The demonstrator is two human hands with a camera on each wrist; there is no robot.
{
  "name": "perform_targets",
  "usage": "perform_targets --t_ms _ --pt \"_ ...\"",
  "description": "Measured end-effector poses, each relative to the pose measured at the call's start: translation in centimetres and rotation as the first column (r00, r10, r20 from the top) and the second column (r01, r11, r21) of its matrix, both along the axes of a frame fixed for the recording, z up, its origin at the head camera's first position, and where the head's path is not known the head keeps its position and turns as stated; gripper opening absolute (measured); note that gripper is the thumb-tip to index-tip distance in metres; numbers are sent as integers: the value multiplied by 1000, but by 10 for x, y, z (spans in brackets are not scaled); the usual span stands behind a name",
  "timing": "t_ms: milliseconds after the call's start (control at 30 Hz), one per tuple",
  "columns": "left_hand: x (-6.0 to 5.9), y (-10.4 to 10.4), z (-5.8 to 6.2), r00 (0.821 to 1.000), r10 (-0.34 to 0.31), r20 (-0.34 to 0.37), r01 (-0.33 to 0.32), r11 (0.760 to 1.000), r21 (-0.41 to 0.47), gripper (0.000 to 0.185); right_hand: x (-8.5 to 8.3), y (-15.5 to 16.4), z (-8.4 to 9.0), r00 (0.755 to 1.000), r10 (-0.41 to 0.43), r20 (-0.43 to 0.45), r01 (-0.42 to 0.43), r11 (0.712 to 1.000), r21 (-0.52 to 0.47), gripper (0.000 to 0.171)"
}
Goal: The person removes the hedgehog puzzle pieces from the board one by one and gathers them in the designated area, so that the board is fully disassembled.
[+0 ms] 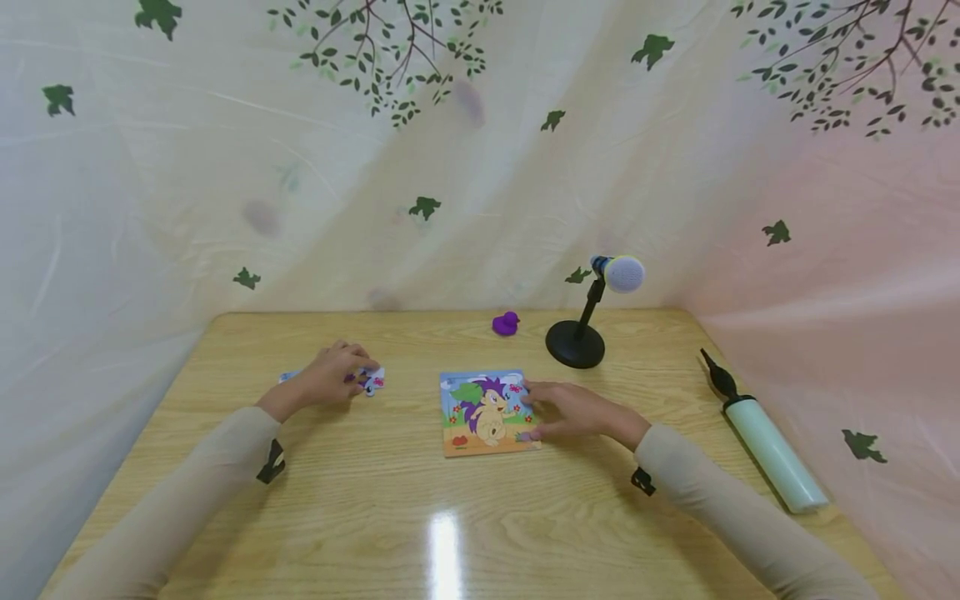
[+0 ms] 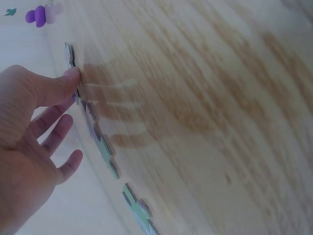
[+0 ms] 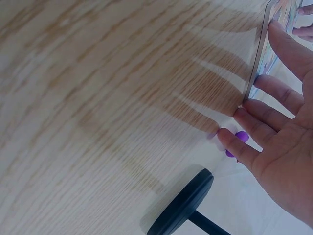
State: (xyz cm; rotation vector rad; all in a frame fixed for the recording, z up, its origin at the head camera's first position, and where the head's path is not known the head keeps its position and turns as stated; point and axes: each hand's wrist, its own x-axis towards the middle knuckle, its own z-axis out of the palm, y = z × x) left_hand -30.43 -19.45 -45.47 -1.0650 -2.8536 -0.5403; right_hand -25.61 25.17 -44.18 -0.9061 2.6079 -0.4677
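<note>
Piece pickup in hand: left hand [image 1: 330,379] fingers spread on a loose puzzle piece [image 1: 372,381]; right hand [image 1: 573,410], flat, steadies the puzzle board [image 1: 486,412]. Next likely needs a pinch-lift.

- From the head we are looking forward and down on the whole table [image 1: 360,500], both hands and the backdrop, at a middling distance.
- At the left wrist we are skimming the tabletop, very near the pieces [image 2: 100,142].
- At the right wrist we are equally near, facing the puzzle [image 3: 261,54] edge and mic stand [image 3: 183,205], both shared with the head view.
</note>
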Motion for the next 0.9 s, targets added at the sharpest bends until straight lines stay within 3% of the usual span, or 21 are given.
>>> perform_targets --t_ms 433,900 --pt "-3 -2 -3 1000 2 9 -3 1000 10 39 -1 0 -2 1000 -1 3 1 1000 19 65" --pt "-1 -1 3 1000 10 6 -10 999 39 44 -1 1 -1 1000 8 -9 -8 1000 11 65"
